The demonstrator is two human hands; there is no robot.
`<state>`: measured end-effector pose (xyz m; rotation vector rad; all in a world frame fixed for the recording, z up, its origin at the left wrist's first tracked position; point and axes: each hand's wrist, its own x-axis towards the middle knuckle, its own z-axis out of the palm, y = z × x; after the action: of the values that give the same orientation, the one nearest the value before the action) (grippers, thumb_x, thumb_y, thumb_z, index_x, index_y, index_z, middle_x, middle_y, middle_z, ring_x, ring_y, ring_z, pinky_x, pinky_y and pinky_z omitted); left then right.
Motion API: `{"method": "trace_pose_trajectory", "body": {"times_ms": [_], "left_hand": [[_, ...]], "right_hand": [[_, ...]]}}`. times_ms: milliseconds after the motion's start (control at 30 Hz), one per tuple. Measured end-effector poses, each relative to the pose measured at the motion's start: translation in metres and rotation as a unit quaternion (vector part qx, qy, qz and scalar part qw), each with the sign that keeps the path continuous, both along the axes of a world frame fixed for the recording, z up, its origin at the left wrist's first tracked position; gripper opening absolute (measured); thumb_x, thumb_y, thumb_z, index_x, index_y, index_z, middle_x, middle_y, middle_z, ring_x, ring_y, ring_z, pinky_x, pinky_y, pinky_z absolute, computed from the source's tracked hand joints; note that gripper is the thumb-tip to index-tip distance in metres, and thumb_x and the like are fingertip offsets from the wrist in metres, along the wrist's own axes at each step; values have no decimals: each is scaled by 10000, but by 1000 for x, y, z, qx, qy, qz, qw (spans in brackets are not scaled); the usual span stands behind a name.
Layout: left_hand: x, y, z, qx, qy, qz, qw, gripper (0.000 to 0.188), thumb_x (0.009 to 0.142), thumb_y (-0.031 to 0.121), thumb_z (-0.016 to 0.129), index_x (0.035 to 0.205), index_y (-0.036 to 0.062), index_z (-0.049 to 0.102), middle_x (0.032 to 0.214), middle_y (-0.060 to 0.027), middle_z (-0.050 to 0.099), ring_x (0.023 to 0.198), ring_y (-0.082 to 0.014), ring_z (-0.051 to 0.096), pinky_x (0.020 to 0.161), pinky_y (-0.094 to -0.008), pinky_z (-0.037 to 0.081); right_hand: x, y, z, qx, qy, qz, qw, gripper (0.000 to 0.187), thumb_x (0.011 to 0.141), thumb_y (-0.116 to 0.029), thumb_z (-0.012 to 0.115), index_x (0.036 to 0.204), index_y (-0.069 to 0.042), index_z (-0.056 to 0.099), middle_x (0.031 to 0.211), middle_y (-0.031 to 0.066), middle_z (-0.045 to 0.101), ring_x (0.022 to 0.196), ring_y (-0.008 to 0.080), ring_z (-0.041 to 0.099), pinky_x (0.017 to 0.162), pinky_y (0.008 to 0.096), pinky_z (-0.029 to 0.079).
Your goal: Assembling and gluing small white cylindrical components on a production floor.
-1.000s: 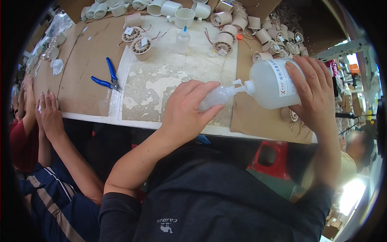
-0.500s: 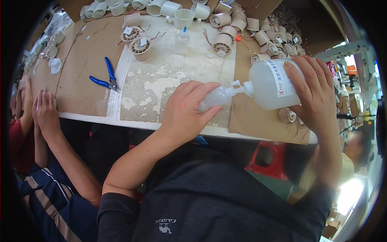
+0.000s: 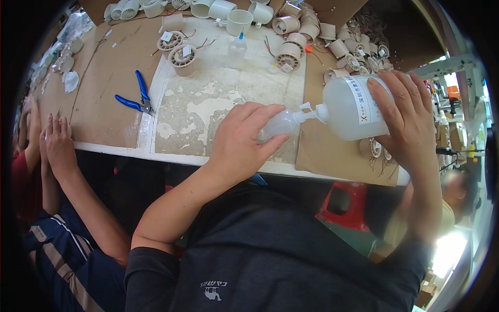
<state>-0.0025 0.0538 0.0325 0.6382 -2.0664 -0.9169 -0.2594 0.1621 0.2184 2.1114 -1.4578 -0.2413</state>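
My left hand is wrapped round a small clear squeeze bottle, its mouth turned to the right. Closed on a large translucent plastic bottle with a white label, my right hand tilts it onto its side. The large bottle's white spout meets the small bottle's mouth; whether liquid is flowing I cannot tell. Behind them on the worktop stands another small dropper bottle with a blue needle tip. Blue-handled cutters lie open to the left.
Cream fan housings with wires stand at the back, and many more are heaped at the right. White cups line the back edge. A co-worker's hands rest at the table's left. A red stool is below the front edge.
Both hands and the two bottles have stayed almost in place, with only a slight shift to the right. The spout remains at the small bottle's mouth.
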Motion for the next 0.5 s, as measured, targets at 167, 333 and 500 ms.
{"method": "trace_pose_trajectory", "body": {"times_ms": [167,333,500], "left_hand": [[0,-1,-2,-1,6,-2,1000,495,798,149,871,1262,76,715,1093,-122,704,1020,-310,671,882,-400,536],[-1,-1,-2,0,10,-3,1000,497,799,150,872,1264,73,713,1101,-124,706,1020,-308,673,882,-398,538],[-2,-1,-5,8,16,-7,1000,495,805,152,870,1267,70,712,1106,-126,707,1020,-309,677,886,-398,540]], "right_hand": [[1,-1,1,2,4,3,1000,978,532,-56,877,1441,-208,550,1387,68,603,1287,312,579,1169,534,401],[1,-1,1,2,8,3,1000,1005,513,-58,881,1447,-211,543,1390,68,603,1292,309,576,1171,536,400],[3,-1,3,6,16,1,1000,997,521,-66,881,1448,-212,543,1388,68,604,1295,307,575,1176,537,396]]}}
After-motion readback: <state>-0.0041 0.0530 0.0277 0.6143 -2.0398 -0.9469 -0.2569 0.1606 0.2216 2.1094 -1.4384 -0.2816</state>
